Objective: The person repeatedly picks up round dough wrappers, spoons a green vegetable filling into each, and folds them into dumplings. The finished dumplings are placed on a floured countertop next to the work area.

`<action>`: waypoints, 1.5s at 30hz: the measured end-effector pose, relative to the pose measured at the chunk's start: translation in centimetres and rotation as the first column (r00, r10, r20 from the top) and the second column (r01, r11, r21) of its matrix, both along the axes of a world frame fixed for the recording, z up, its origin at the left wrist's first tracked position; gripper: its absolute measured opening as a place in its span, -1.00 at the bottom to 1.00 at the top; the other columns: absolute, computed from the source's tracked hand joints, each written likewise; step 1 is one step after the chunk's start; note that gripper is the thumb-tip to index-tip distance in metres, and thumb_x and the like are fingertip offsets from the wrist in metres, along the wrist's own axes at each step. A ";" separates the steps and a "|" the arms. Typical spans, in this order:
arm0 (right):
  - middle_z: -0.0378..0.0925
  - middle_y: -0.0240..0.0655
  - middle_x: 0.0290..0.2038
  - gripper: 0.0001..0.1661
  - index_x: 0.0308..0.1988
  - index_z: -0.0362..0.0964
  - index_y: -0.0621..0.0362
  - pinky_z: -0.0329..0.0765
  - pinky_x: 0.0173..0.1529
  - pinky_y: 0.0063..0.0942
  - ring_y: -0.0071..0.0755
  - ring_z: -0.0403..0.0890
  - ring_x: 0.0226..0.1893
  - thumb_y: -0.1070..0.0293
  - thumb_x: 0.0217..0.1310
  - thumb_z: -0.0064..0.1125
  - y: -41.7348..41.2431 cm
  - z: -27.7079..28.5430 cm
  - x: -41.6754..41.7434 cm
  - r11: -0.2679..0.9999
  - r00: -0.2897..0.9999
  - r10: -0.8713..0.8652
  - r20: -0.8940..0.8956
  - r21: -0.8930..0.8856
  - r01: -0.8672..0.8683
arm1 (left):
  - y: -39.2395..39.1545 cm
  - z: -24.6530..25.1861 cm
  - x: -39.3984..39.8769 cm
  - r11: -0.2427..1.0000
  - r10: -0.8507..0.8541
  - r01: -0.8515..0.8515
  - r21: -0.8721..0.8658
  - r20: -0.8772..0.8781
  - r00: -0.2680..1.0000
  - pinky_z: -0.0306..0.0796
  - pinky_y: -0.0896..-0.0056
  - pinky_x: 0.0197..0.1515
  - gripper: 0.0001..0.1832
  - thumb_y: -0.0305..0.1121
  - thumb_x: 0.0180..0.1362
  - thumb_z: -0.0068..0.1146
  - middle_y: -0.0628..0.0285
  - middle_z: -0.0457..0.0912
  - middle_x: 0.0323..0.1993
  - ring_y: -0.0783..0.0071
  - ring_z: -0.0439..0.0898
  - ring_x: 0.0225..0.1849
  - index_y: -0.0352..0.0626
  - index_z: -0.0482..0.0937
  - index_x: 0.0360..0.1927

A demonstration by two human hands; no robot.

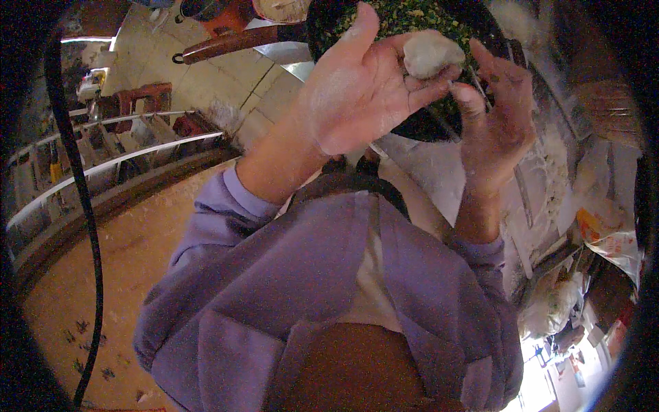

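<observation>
My left hand point(355, 92) is palm up, its thumb spread away from the fingers. A pale, rounded piece of dough, perhaps a filled dumpling point(432, 54), rests on its fingers. Close beside the fingertips is my right hand point(497, 103), with thumb and forefinger apart and the thumb tip near the left fingers. A thin, light strip, possibly a utensil point(480, 85), shows between that thumb and forefinger; whether the hand grips it is unclear. Below both hands stands a dark pan point(327, 18) holding a chopped green and yellow filling point(412, 18), partly hidden by the hands.
A reddish-brown handle point(231, 44) juts left from the pan. On the right is a flour-dusted surface point(545, 170), with a printed plastic bag point(612, 242) beyond. A metal-edged rack point(128, 154) curves along the left. A black cable point(85, 206) hangs down the left side.
</observation>
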State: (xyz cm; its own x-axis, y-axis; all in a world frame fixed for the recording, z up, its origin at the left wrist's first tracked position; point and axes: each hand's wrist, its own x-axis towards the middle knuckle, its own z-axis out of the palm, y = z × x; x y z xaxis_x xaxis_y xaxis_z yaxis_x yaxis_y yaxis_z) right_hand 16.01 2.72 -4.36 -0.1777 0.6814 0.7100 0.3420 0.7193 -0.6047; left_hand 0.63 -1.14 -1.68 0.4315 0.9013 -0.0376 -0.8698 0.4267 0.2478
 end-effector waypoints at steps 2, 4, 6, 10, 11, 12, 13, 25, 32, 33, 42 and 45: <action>0.44 -0.39 -0.44 -0.62 -0.39 0.49 0.07 0.35 -0.31 -0.46 -0.36 0.43 -0.40 0.29 -0.41 0.35 -0.5 -0.9 -1.0 0.996 0.998 -0.041 -0.050 0.077 0.044 | 0.2 -0.9 0.3 0.991 -0.016 -0.008 0.132 0.177 0.984 0.05 0.41 0.16 -0.28 0.14 0.13 -0.57 0.10 0.24 0.02 0.36 0.21 0.07 -0.30 0.02 0.13; 0.45 -0.39 -0.45 -0.60 -0.38 0.49 0.06 0.35 -0.31 -0.47 -0.37 0.43 -0.40 0.30 -0.42 0.37 -1.3 -0.5 -1.9 0.996 0.996 -0.082 -0.024 0.025 0.083 | 0.3 -1.8 0.5 0.972 -0.032 -0.041 0.230 0.306 0.952 0.06 0.42 0.13 -0.29 0.17 0.12 -0.56 0.15 0.24 0.02 0.38 0.23 0.04 -0.24 0.04 0.13; 0.46 -0.39 -0.47 -0.60 -0.39 0.49 0.08 0.35 -0.34 -0.49 -0.39 0.43 -0.44 0.30 -0.44 0.38 -1.7 -0.5 -2.7 0.992 0.992 -0.122 -0.018 0.004 0.122 | -0.2 -1.8 1.2 0.981 0.094 -0.133 0.142 0.251 0.963 0.11 0.41 0.09 -0.32 0.19 0.10 -0.53 0.21 0.32 -0.06 0.43 0.29 -0.02 -0.18 0.16 0.06; 0.45 -0.33 -0.44 -0.71 -0.41 0.50 0.22 0.38 -0.39 -0.60 -0.48 0.43 -0.47 0.48 -0.33 0.32 -2.0 0.2 -3.7 0.989 0.986 -0.149 -0.071 -0.004 0.149 | -1.4 -0.5 2.1 0.967 0.241 -0.247 0.055 0.093 0.966 0.15 0.42 0.05 -0.32 0.22 0.08 -0.52 0.24 0.37 -0.09 0.43 0.32 -0.07 -0.11 0.22 0.04; 0.46 -0.35 -0.47 -0.71 -0.43 0.50 0.16 0.36 -0.38 -0.56 -0.44 0.44 -0.48 0.43 -0.36 0.33 -1.8 -0.2 -4.1 0.987 0.980 -0.160 -0.119 0.011 0.162 | -1.6 0.5 2.1 0.971 0.237 -0.238 0.015 0.028 0.971 0.12 0.42 0.07 -0.31 0.21 0.09 -0.53 0.22 0.30 -0.03 0.41 0.29 -0.03 -0.13 0.13 0.09; 0.47 -0.37 -0.49 -0.71 -0.45 0.50 0.11 0.35 -0.38 -0.53 -0.40 0.44 -0.48 0.39 -0.39 0.34 -1.7 -0.4 -4.3 0.984 0.971 -0.168 -0.168 0.025 0.174 | -1.8 1.8 1.9 0.972 0.231 -0.233 -0.027 -0.039 0.972 0.09 0.42 0.09 -0.29 0.20 0.10 -0.55 0.20 0.23 0.04 0.39 0.25 0.01 -0.16 0.04 0.14; 0.47 -0.37 -0.50 -0.73 -0.46 0.50 0.11 0.35 -0.38 -0.52 -0.40 0.45 -0.48 0.40 -0.38 0.33 -1.8 -0.4 -4.3 0.982 0.971 -0.176 -0.164 0.033 0.184 | -1.9 1.7 1.8 0.975 0.223 -0.223 -0.008 -0.009 0.975 0.07 0.41 0.09 -0.28 0.19 0.11 -0.55 0.20 0.19 0.08 0.39 0.23 0.03 -0.17 -0.01 0.17; 0.48 -0.37 -0.48 -0.77 -0.47 0.51 0.10 0.30 -0.37 -0.51 -0.40 0.41 -0.48 0.49 -0.37 0.26 -3.0 -0.7 -5.0 0.978 0.976 -0.158 -0.152 0.115 0.176 | -2.2 -0.6 0.4 0.982 0.169 -0.182 0.045 0.207 0.964 0.17 0.40 0.02 -0.30 0.24 0.07 -0.51 0.23 0.36 -0.09 0.43 0.33 -0.08 -0.15 0.20 0.04; 0.32 -0.26 -0.10 -0.38 -0.07 0.32 0.18 0.25 -0.05 -0.45 -0.31 0.31 -0.11 0.34 -0.26 0.27 -4.5 0.9 -3.7 0.972 0.972 -0.233 0.038 0.038 0.231 | -1.3 -0.2 -1.3 0.997 -0.008 -0.011 0.072 0.267 0.964 0.12 0.35 0.08 -0.28 0.19 0.10 -0.49 0.14 0.28 0.03 0.28 0.27 0.03 -0.20 0.10 0.13; 0.25 -0.24 -0.01 -0.29 0.01 0.24 0.23 0.20 0.08 -0.43 -0.30 0.25 0.01 0.29 -0.23 0.28 -4.7 1.1 -3.4 0.981 0.980 -0.196 -0.018 -0.016 0.196 | -1.6 1.0 -1.1 0.997 0.071 -0.070 -0.021 0.060 0.996 0.14 0.35 0.07 -0.28 0.19 0.09 -0.47 0.13 0.30 0.02 0.26 0.27 0.04 -0.21 0.13 0.12; 0.40 -0.26 -0.10 -0.52 -0.12 0.38 0.06 0.38 -0.03 -0.42 -0.18 0.39 -0.05 0.49 -0.19 0.08 -6.8 3.1 5.0 0.989 0.944 0.125 0.306 -0.113 -0.095 | -2.7 -1.6 4.1 0.979 -0.116 0.137 0.148 -0.148 0.982 0.19 0.38 0.01 -0.32 0.17 0.12 -0.50 0.21 0.38 -0.08 0.42 0.35 -0.07 -0.18 0.18 0.10; 0.40 -0.25 -0.11 -0.57 -0.12 0.38 0.05 0.41 -0.07 -0.43 -0.17 0.41 -0.08 0.50 -0.13 0.00 -8.4 3.1 9.7 0.987 0.897 0.144 0.418 -0.126 -0.099 | -3.9 -1.4 8.1 0.976 -0.154 0.179 0.125 -0.185 0.971 0.21 0.35 -0.02 -0.34 0.16 0.12 -0.47 0.21 0.40 -0.11 0.41 0.37 -0.09 -0.15 0.17 0.11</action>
State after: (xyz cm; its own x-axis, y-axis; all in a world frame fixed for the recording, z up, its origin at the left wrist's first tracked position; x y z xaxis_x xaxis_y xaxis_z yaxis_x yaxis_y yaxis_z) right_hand 25.74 -5.64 -1.21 -0.5329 0.6977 0.4788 0.4956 0.7160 -0.4917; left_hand 8.69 -5.08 -3.05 0.5740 0.8188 -0.0035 -0.7279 0.5122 0.4558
